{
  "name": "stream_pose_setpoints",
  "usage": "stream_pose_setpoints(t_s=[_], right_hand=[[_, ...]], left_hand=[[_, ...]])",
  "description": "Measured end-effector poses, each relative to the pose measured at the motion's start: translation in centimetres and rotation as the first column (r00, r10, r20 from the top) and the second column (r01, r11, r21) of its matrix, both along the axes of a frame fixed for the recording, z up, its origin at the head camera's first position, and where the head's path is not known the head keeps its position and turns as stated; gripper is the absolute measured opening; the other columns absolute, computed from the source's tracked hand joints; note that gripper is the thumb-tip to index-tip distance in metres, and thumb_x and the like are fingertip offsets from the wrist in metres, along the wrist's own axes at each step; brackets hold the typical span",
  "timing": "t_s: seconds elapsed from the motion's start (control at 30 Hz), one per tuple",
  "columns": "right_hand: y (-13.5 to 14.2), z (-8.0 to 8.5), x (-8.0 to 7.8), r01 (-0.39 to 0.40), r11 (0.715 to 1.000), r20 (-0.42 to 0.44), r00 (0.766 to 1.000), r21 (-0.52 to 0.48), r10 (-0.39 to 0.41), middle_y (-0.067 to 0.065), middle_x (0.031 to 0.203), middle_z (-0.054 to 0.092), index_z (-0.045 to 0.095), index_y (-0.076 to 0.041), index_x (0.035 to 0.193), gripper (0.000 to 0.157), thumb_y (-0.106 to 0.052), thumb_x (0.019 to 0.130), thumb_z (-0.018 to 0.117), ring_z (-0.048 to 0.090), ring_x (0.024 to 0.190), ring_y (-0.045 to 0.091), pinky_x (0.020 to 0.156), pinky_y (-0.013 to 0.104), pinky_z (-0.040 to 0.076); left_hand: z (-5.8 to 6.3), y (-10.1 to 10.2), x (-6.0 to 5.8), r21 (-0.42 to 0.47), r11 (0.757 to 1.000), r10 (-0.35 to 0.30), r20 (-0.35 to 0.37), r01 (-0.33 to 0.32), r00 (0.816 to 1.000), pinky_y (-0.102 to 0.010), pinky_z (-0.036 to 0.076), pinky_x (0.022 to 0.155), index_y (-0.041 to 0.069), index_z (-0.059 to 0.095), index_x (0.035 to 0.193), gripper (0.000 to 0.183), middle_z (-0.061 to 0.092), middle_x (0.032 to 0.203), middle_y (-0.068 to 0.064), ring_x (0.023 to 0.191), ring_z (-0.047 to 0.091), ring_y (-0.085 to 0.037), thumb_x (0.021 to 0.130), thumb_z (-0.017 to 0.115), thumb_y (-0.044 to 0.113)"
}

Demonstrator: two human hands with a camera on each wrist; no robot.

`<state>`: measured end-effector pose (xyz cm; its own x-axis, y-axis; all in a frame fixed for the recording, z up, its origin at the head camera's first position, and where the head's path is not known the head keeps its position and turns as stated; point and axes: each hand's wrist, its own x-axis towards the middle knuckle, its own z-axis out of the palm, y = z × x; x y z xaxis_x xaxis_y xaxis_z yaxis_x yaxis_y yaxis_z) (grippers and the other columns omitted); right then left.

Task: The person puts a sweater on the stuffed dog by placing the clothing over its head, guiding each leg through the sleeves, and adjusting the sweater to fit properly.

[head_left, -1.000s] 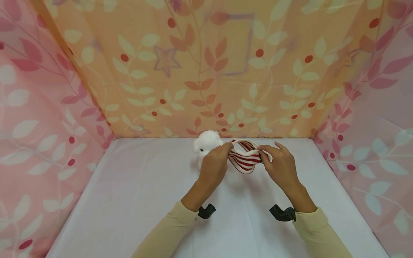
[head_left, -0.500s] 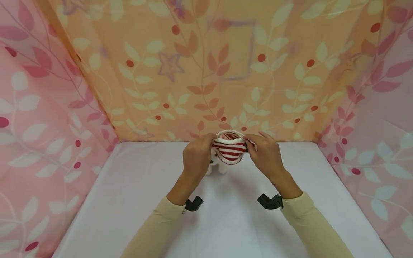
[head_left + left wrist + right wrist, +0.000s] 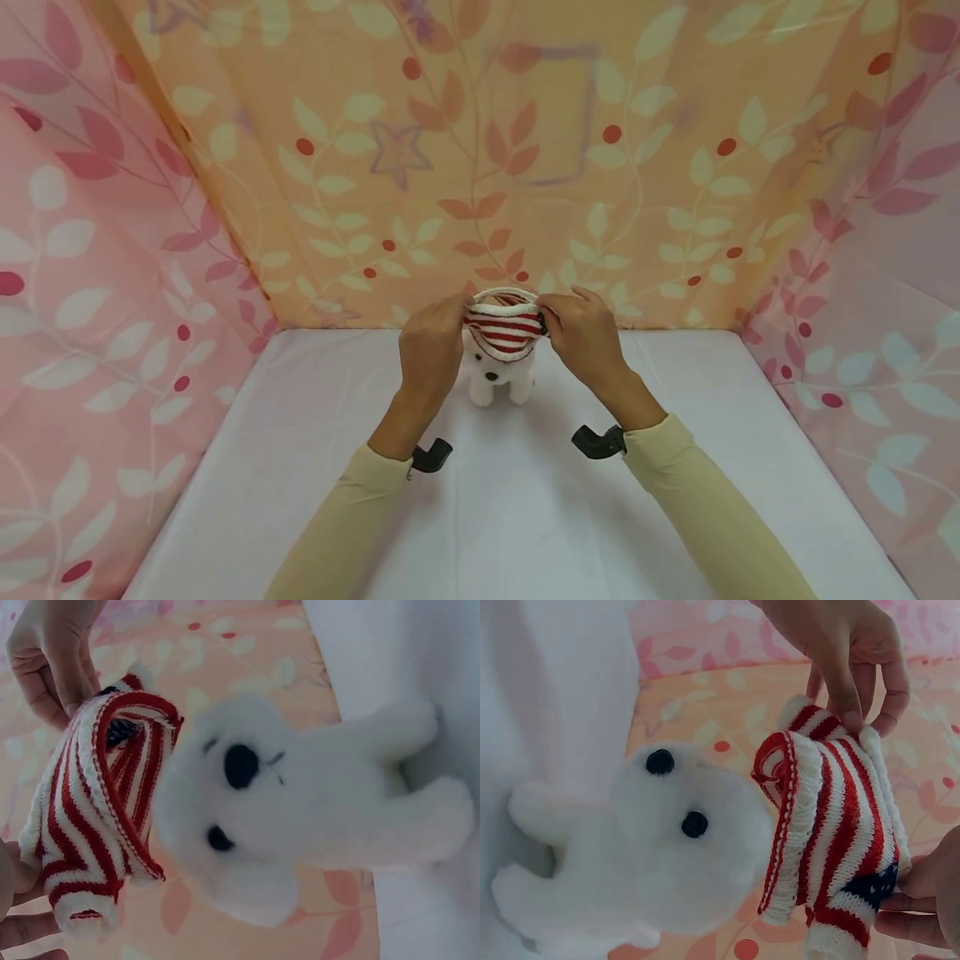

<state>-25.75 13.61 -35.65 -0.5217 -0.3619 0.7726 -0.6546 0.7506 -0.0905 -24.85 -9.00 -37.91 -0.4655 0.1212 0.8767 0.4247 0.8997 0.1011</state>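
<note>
A small knitted sweater (image 3: 504,330) with red and white stripes is stretched between both hands, right over a white plush dog (image 3: 501,380). My left hand (image 3: 433,343) pinches one side of its edge; my right hand (image 3: 585,340) pinches the other. In the right wrist view the sweater (image 3: 847,825) shows a ribbed hem, short sleeves and a navy patch. Its hem opening faces the head of the plush dog (image 3: 690,847). The left wrist view looks into that opening of the sweater (image 3: 105,795), close by the dog's forehead. The dog stands upright, its head top partly hidden in the head view.
A white-covered table (image 3: 315,467) lies under the dog and arms. Behind it hangs an orange leaf-print cloth (image 3: 360,208), with pink leaf-print cloths (image 3: 97,292) at the sides. A black device (image 3: 433,456) is strapped to each wrist.
Both hands have carried the sweater leftward, from the dog's right side to over its head. The opening now faces down toward the dog, whose legs and nose show below it.
</note>
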Motion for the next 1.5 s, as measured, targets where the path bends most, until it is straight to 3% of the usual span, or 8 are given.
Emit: stream_pose_setpoints(t_s=[0.5,0.8,0.9,0.97,1.13,1.23,1.33,1.5], right_hand=[[-0.5,-1.2,-1.6,-0.045,0.998,0.123,0.991,-0.052,0.051,0.014,0.097,0.077,0.077,-0.001,0.104,0.016,0.003,0.091,0.069,0.073,0.089,0.030,0.096,0.055,0.050],[0.7,-2.2,-1.7,-0.054,0.970,0.267,0.956,-0.237,0.119,0.013,0.125,0.070,0.066,-0.009,0.135,0.040,0.002,0.099,0.055,0.069,0.090,0.034,0.076,0.050,0.054],[1.7,-3.4,-2.0,-0.004,0.927,0.395,0.904,-0.374,0.163,0.017,0.126,0.068,0.060,-0.004,0.139,0.037,-0.004,0.103,0.054,0.068,0.097,0.036,0.081,0.051,0.054],[2.3,-4.5,-2.3,0.049,0.897,0.504,0.840,-0.439,0.201,0.019,0.126,0.068,0.058,-0.001,0.139,0.036,-0.007,0.105,0.052,0.066,0.112,0.036,0.091,0.053,0.053],[2.9,-7.1,-2.4,0.167,0.805,0.717,0.579,-0.570,0.388,0.023,0.129,0.065,0.056,0.002,0.139,0.036,-0.013,0.108,0.047,0.066,0.114,0.038,0.099,0.052,0.050],[2.7,-7.8,-2.2,0.194,0.755,0.734,0.473,-0.626,0.487,0.026,0.132,0.063,0.055,0.003,0.140,0.038,-0.017,0.108,0.049,0.065,0.116,0.040,0.100,0.051,0.050],[2.5,-8.2,-2.1,0.203,0.723,0.721,0.443,-0.660,0.534,0.027,0.131,0.063,0.055,0.002,0.140,0.040,-0.022,0.107,0.052,0.064,0.117,0.041,0.099,0.051,0.051],[2.3,-8.7,-2.2,0.239,0.691,0.711,0.439,-0.682,0.550,0.021,0.125,0.068,0.058,0.002,0.137,0.044,-0.029,0.105,0.057,0.066,0.114,0.039,0.095,0.046,0.055]], left_hand=[[-2.2,-0.2,-1.6,0.032,0.999,-0.040,0.106,0.037,0.994,-0.041,0.057,0.066,0.010,0.072,0.111,0.014,0.076,0.100,-0.008,0.087,0.073,-0.025,0.101,0.064,0.011],[-2.6,-0.5,-1.6,0.073,0.994,-0.096,0.123,0.087,0.988,-0.041,0.059,0.072,0.006,0.072,0.121,0.025,0.076,0.106,-0.010,0.092,0.073,-0.025,0.098,0.065,0.013],[-2.9,-0.7,-1.6,0.095,0.993,-0.084,0.137,0.072,0.987,-0.038,0.056,0.063,0.007,0.069,0.127,0.031,0.075,0.095,-0.008,0.077,0.069,-0.022,0.099,0.065,0.017],[-3.1,-1.0,-1.6,0.117,0.992,-0.073,0.153,0.056,0.986,-0.038,0.054,0.059,0.009,0.067,0.132,0.034,0.074,0.094,-0.008,0.072,0.066,-0.022,0.099,0.065,0.020],[-4.0,-2.6,-1.7,0.242,0.969,-0.108,0.242,0.048,0.964,-0.043,0.056,0.062,0.014,0.062,0.139,0.038,0.074,0.113,-0.007,0.084,0.070,-0.027,0.103,0.057,0.026],[-4.7,-3.8,-2.2,0.433,0.900,-0.220,0.333,0.059,0.917,-0.047,0.056,0.065,0.017,0.061,0.139,0.036,0.073,0.119,-0.005,0.091,0.071,-0.029,0.108,0.050,0.029],[-5.8,-5.0,-3.3,0.651,0.758,-0.403,0.404,0.052,0.821,-0.048,0.056,0.070,0.014,0.064,0.134,0.034,0.074,0.115,-0.007,0.094,0.071,-0.031,0.109,0.046,0.030],[-7.7,-5.7,-4.6,0.846,0.527,-0.684,0.483,-0.088,0.547,-0.047,0.058,0.083,0.004,0.069,0.124,0.038,0.072,0.116,-0.015,0.108,0.068,-0.039,0.106,0.054,0.035]])
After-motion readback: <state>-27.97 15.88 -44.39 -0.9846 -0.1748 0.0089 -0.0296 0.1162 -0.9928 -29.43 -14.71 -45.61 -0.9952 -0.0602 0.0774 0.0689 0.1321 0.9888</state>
